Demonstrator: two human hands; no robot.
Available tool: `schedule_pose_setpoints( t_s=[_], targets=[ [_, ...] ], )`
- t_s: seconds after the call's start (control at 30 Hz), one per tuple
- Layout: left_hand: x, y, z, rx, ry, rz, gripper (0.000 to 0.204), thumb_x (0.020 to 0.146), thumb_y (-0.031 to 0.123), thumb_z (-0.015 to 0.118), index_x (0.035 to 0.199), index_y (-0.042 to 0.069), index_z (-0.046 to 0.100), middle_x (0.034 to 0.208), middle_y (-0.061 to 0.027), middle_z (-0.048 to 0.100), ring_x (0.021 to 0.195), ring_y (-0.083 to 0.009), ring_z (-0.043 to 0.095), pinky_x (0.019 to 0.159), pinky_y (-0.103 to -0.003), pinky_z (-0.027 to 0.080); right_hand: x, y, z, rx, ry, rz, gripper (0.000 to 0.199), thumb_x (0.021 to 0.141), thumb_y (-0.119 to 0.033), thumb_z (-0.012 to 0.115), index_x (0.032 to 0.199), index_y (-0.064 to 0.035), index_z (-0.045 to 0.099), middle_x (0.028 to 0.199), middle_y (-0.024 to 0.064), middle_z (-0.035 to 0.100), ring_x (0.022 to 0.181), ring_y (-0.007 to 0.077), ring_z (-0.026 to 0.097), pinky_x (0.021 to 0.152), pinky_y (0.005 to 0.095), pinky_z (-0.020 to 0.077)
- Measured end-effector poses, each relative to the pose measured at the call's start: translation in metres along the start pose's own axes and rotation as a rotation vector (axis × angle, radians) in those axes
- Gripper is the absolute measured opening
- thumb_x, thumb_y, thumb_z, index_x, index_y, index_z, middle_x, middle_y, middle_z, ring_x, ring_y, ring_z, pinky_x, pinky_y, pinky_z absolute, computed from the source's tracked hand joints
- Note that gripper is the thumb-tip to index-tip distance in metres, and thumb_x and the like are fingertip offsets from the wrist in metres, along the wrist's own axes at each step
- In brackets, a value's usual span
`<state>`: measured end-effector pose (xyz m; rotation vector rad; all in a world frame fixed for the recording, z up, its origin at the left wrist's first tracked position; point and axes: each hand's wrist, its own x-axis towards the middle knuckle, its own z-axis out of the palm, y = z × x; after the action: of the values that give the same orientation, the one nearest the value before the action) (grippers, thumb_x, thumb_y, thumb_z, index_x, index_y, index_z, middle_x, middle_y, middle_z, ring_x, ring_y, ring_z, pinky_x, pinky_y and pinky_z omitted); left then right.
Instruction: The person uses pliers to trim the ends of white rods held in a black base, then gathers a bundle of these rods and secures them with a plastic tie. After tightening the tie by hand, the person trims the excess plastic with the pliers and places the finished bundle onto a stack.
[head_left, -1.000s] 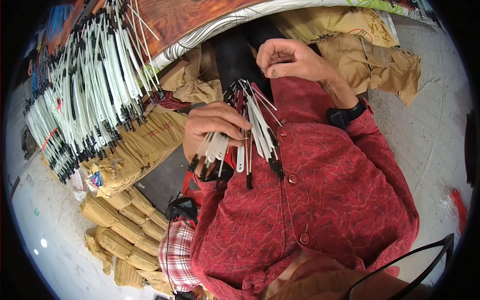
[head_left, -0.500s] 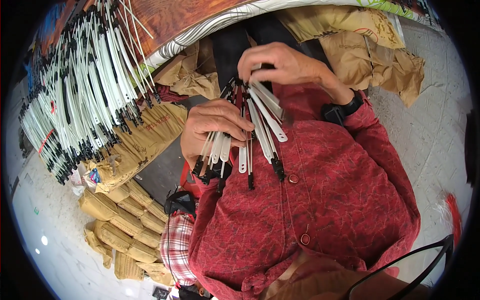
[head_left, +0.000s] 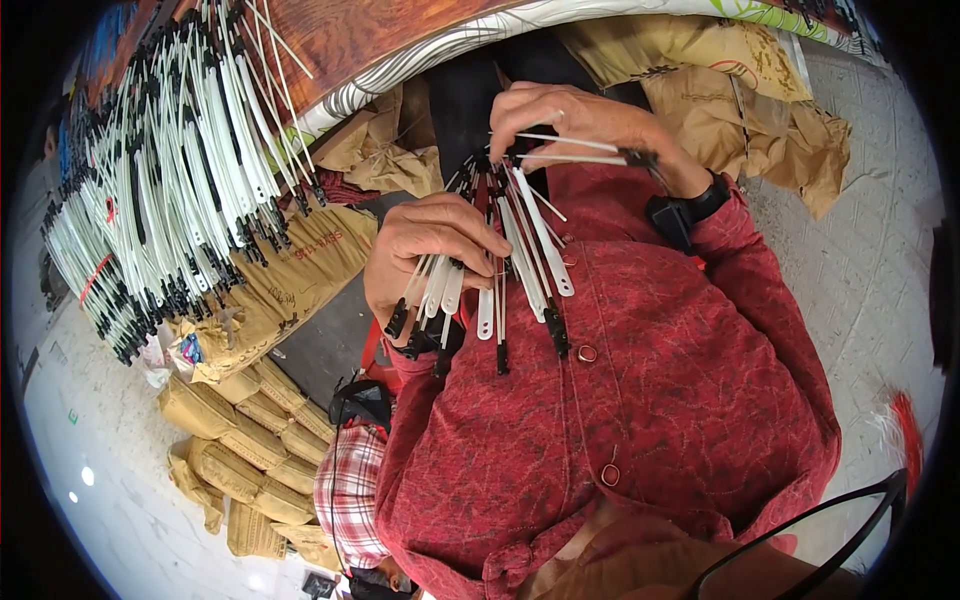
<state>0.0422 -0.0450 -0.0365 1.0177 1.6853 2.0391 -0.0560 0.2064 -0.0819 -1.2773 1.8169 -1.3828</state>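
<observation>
My left hand (head_left: 428,245) is closed around a fanned bundle of slim white strips (head_left: 515,250) with black ends, some flat with small holes at the tip, others thin as rods. They spread downward in front of the red patterned shirt. Above and to the right, my right hand (head_left: 580,118) has its fingers pinched together by the bundle's upper black ends. A couple of thin white strips (head_left: 575,148) lie sideways across that hand, their black end near the wrist and blurred. Exactly how the fingertips grip them is partly hidden.
A large heap of similar white strips (head_left: 190,180) covers the left part of the brown wooden table (head_left: 350,35). Brown paper sacks (head_left: 250,440) are stacked at lower left; more brown wrapping (head_left: 750,130) lies at upper right. Another person's checked sleeve (head_left: 350,490) shows below.
Strips that hung blurred below my right hand now lie sideways across it, black end toward the wrist. The left hand keeps its bundle almost in place.
</observation>
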Motion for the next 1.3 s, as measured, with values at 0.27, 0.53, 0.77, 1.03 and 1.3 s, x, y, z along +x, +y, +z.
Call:
schedule_pose_setpoints(
  t_s=[0.27, 0.53, 0.77, 1.03, 1.3],
  targets=[
    [0.001, 0.002, -0.001, -0.019, -0.022, -0.015, 0.024, 0.066, 0.008, 0.087, 0.084, 0.003, 0.072, 0.095, -0.016, 0.072, 0.084, -0.0244, 0.067, 0.073, -0.036, 0.051, 0.006, 0.027, -0.005, 0.138, -0.164, -0.033, 0.019, 0.081, -0.017, 0.07, 0.093, -0.0029, 0.068, 0.096, 0.0066, 0.064, 0.096, 0.0233, 0.06, 0.088, 0.0363, 0.0466],
    [-0.001, 0.018, 0.006, -0.043, 0.056, -0.084, 0.024, 0.068, 0.011, 0.087, 0.085, 0.002, 0.072, 0.093, -0.0165, 0.071, 0.085, -0.0253, 0.068, 0.073, -0.037, 0.051, 0.015, 0.012, 0.01, 0.38, -0.248, 0.03, 0.018, 0.081, -0.016, 0.072, 0.093, -0.0022, 0.068, 0.095, 0.0077, 0.068, 0.095, 0.022, 0.062, 0.087, 0.0354, 0.0485],
    [-0.002, 0.014, 0.004, -0.045, 0.072, -0.067, 0.025, 0.07, 0.012, 0.086, 0.086, 0.0, 0.072, 0.094, -0.0191, 0.071, 0.083, -0.0257, 0.067, 0.073, -0.037, 0.051, 0.024, 0.014, 0.013, 0.502, -0.378, 0.078, 0.018, 0.082, -0.013, 0.074, 0.095, -0.0015, 0.068, 0.091, 0.0054, 0.069, 0.088, 0.0162, 0.063, 0.082, 0.032, 0.0496],
    [-0.003, 0.026, 0.006, -0.017, 0.222, -0.046, 0.024, 0.075, 0.014, 0.083, 0.089, -0.001, 0.071, 0.095, -0.0203, 0.071, 0.082, -0.0256, 0.068, 0.072, -0.036, 0.051, 0.032, 0.0, 0.027, 0.752, -0.239, 0.132, 0.019, 0.086, -0.015, 0.074, 0.096, -0.0004, 0.067, 0.087, 0.0011, 0.067, 0.083, 0.0085, 0.06, 0.076, 0.0277, 0.0487],
    [0.012, 0.026, -0.002, 0.072, 0.199, -0.101, 0.02, 0.074, 0.011, 0.078, 0.086, -0.002, 0.068, 0.093, -0.0216, 0.07, 0.083, -0.0263, 0.067, 0.076, -0.036, 0.053, 0.033, -0.011, 0.03, 0.662, 0.015, 0.046, 0.017, 0.089, -0.015, 0.068, 0.098, -0.0004, 0.064, 0.091, 0.0013, 0.063, 0.088, 0.0083, 0.057, 0.08, 0.0263, 0.0463]
  ],
)
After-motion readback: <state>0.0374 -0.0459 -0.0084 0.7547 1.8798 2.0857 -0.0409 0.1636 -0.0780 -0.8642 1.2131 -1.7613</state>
